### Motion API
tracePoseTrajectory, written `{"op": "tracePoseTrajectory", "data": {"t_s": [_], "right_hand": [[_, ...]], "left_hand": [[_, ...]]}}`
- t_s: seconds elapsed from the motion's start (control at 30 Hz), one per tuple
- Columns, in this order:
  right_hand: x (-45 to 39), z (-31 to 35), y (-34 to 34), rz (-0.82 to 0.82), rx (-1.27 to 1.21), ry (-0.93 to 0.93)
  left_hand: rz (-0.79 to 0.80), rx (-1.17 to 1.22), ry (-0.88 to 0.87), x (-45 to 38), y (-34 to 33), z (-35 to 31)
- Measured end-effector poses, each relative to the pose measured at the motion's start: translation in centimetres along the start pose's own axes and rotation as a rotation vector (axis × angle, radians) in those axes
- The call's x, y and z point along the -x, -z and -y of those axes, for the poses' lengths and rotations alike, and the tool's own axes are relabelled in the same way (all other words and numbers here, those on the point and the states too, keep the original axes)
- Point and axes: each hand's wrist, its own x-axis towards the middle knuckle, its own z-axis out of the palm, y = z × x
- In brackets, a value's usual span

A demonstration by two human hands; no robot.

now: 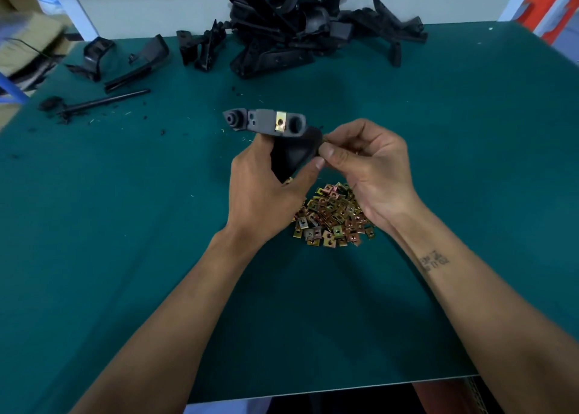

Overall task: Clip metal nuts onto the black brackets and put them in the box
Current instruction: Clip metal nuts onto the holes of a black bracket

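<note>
A black moulded plastic bracket (283, 138) with a grey flat top face was held above the green table mat (125, 225), near the middle of the view. One brass-coloured metal clip nut (280, 123) was already seated on that top face, beside a round hole. The left hand (266, 191) was curled round the bracket's lower body, thumb and fingers gripping it from below. The right hand (366, 166) was closed in a pinch at the bracket's right edge, thumb and forefinger pressed together; a small nut seemed to be held there, but it was mostly hidden. Under both wrists a loose heap of brass-coloured square clip nuts (333, 218) was spread on the mat. A pile of black plastic brackets (300, 28) was stacked at the far edge.
</note>
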Motion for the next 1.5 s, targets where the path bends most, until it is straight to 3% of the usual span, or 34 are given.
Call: {"op": "tracePoseTrajectory", "data": {"t_s": [0.13,0.47,0.8,1.07,1.3,1.5], "right_hand": [[0.3,0.1,-0.6,-0.014,-0.129,-0.068],[2.0,-0.3,-2.8,-0.036,-0.418,-0.144],[2.0,1.0,-2.3,-0.053,-0.296,-0.199],[1.8,1.0,-1.9,0.035,-0.334,-0.275],[1.3,0.9,-1.3,0.016,-0.002,-0.055],[0.7,1.7,-0.4,0.126,0.028,-0.019]], "left_hand": [[0.024,0.063,-0.023,0.1,-0.1,0.1],[-0.143,0.277,-0.112,0.3,0.1,-1.1],[-0.044,0.377,-0.170,0.2,0.2,-0.7],[-0.111,0.382,-0.171,0.1,0.5,-0.5],[-0.048,0.395,-0.126,0.4,0.2,-0.2],[-0.016,0.392,-0.104,0.4,0.0,-0.5]]}}
